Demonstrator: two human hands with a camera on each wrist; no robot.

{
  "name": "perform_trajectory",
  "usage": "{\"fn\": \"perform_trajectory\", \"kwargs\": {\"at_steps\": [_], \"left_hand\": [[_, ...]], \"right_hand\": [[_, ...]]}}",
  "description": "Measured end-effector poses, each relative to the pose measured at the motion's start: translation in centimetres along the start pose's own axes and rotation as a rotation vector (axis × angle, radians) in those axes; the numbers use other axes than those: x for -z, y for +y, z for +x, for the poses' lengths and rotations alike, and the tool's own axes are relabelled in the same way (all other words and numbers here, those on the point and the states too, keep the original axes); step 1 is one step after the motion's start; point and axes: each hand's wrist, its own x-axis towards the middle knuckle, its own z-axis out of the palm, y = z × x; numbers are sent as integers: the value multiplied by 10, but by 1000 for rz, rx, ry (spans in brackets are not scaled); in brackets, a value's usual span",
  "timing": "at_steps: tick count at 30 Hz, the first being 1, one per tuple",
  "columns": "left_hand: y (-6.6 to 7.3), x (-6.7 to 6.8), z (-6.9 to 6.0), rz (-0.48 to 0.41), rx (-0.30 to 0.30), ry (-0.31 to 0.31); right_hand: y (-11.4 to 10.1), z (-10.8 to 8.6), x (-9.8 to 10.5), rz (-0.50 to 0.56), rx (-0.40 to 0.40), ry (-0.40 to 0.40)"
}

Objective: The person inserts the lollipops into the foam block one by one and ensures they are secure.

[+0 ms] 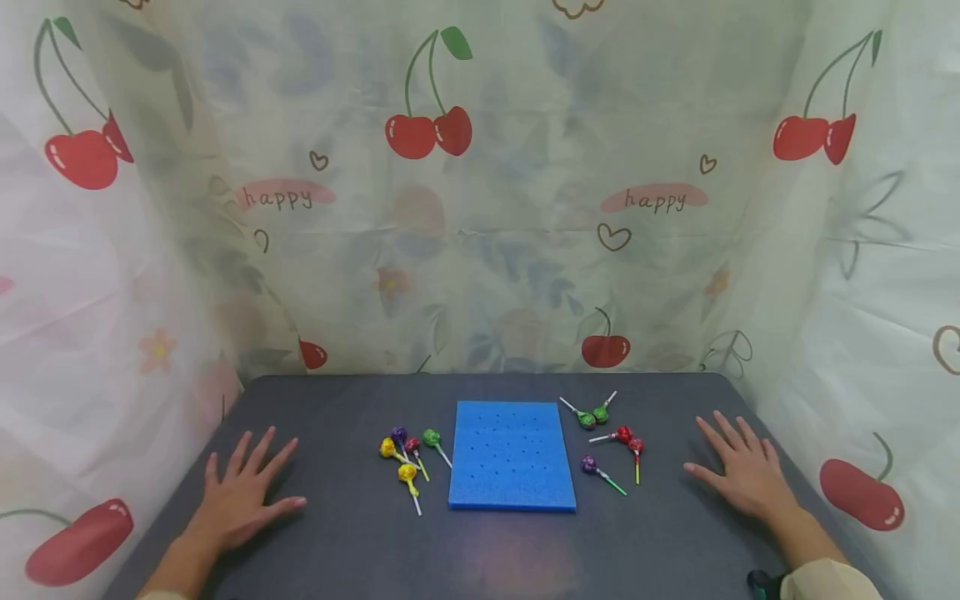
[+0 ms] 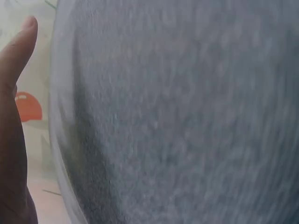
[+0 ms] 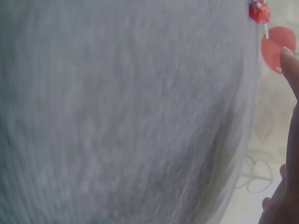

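My left hand [image 1: 243, 496] is spread at the left side of the dark grey table [image 1: 345, 558], holding nothing. On the right side my right hand [image 1: 746, 471] is likewise spread with nothing in it. Between them lies a blue foam board [image 1: 510, 458] dotted with small holes. Left of the board several lollipops lie loose, among them a yellow lollipop [image 1: 407, 475], a purple one and a green lollipop [image 1: 432, 437]. More are scattered on its right, including a purple lollipop [image 1: 590, 465] and a red lollipop [image 1: 636, 447], nearest to my right hand.
A pale curtain [image 1: 510, 275] printed with cherries and "happy" hangs behind the table and along both sides. A dark band [image 1: 763, 583] shows at the right wrist beside a beige sleeve [image 1: 828, 581].
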Motion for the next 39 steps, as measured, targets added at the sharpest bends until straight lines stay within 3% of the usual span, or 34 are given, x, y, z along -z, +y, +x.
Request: {"fn": "perform_trajectory", "kwargs": {"at_steps": [11,19,28,35,39], "left_hand": [[22,-2,3,-69,-31,102],[39,-4,6,-155,-65,169],[74,-6,20,-382,-48,212],[105,-7,29,-556,-22,203],[122,-10,31,-630,-18,234]], "right_hand": [[-22,-1,3,55,13,95],[-43,0,5,172,31,137],[-71,0,4,231,87,202],[-90,1,3,261,74,187],[-102,2,1,291,79,192]]}}
